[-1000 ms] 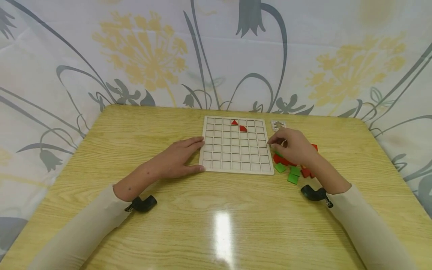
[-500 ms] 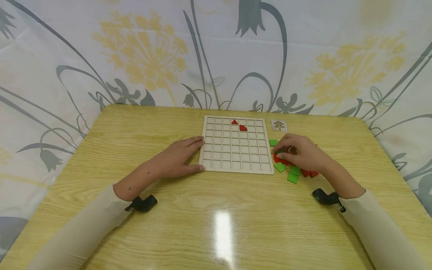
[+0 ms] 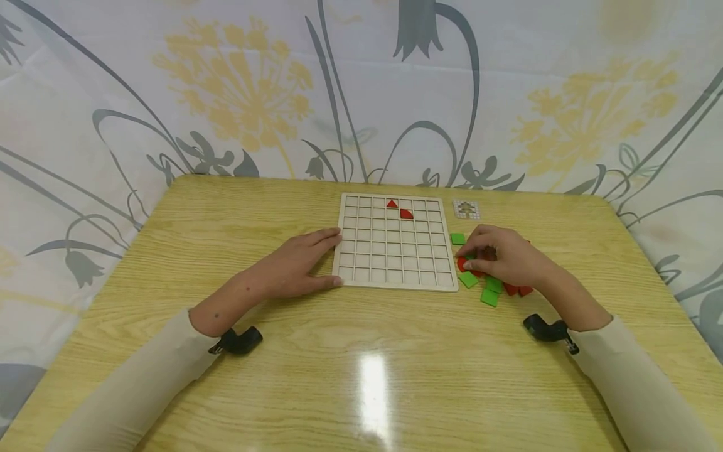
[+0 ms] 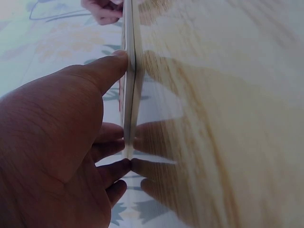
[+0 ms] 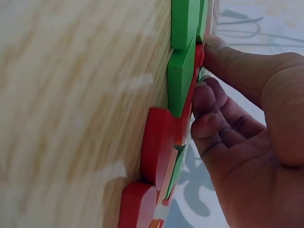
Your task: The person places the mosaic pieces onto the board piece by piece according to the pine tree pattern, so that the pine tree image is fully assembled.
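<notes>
A pale square grid board (image 3: pixel 364 247) lies on the table, with a red triangle (image 3: pixel 392 204) and a red tile with one rounded corner (image 3: pixel 407 215) in its upper cells. Fingers spread, my left hand (image 3: pixel 294 267) rests against the board's left edge. To the right of the board, my right hand (image 3: pixel 505 254) bends over a pile of red and green tiles. Its thumb and fingertips close around a red piece with a rounded edge (image 3: pixel 461 264), partly hidden. In the right wrist view, the thumb touches red at the pile, with green tiles (image 5: pixel 181 80) close by.
A small pattern card (image 3: pixel 466 209) lies beyond the right hand. One green tile (image 3: pixel 457 238) sits apart near the board's right edge; other green tiles (image 3: pixel 489 297) lie on the pile's near side. A patterned cloth (image 3: pixel 361 94) hangs behind the table.
The right hand has drawn back from beside the board's right edge to the pile, uncovering the card and a green tile. Its fingers have settled at the red piece. The left hand stays put.
</notes>
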A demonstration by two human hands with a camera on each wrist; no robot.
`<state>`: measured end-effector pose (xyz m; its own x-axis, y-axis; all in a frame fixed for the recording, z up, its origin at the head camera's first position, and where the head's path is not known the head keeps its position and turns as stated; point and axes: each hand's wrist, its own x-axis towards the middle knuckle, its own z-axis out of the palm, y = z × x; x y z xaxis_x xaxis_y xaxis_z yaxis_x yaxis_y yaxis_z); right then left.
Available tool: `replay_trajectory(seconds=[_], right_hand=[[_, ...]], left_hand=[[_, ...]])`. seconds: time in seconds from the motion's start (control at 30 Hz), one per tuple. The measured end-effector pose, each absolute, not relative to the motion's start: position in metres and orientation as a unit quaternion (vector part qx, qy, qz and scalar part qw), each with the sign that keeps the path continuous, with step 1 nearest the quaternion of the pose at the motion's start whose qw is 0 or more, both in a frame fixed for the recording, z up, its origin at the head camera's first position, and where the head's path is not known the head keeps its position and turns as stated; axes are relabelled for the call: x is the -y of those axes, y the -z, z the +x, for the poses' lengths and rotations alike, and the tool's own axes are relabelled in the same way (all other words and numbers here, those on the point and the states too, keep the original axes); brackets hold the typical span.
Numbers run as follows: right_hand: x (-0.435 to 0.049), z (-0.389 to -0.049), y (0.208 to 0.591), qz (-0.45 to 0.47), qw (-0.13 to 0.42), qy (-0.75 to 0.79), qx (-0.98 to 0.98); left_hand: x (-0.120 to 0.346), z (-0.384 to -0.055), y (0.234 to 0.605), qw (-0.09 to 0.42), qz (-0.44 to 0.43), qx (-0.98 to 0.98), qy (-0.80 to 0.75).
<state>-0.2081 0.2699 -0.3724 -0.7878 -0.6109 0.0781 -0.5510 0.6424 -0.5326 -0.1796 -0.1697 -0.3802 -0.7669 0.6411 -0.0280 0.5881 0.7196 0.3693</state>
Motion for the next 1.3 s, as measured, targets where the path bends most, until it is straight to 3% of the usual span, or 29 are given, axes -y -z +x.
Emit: replay_trajectory(seconds=[0.83, 1.13, 1.3], right_hand=[[-0.272, -0.206, 0.366, -0.373, 0.056, 0.246, -0.893], [-0.280, -0.203, 0.360, -0.386, 0.141, 0.269, -0.871], [-0.279, -0.203, 0.360, -0.377, 0.139, 0.264, -0.877]], left_hand=[[0.170, -0.180, 0.380, 0.078, 0.338, -0.922, -0.174], [0.170, -0.180, 0.380, 0.078, 0.336, -0.922, -0.174], [0.170, -0.180, 0.380, 0.077, 0.338, -0.922, -0.172]])
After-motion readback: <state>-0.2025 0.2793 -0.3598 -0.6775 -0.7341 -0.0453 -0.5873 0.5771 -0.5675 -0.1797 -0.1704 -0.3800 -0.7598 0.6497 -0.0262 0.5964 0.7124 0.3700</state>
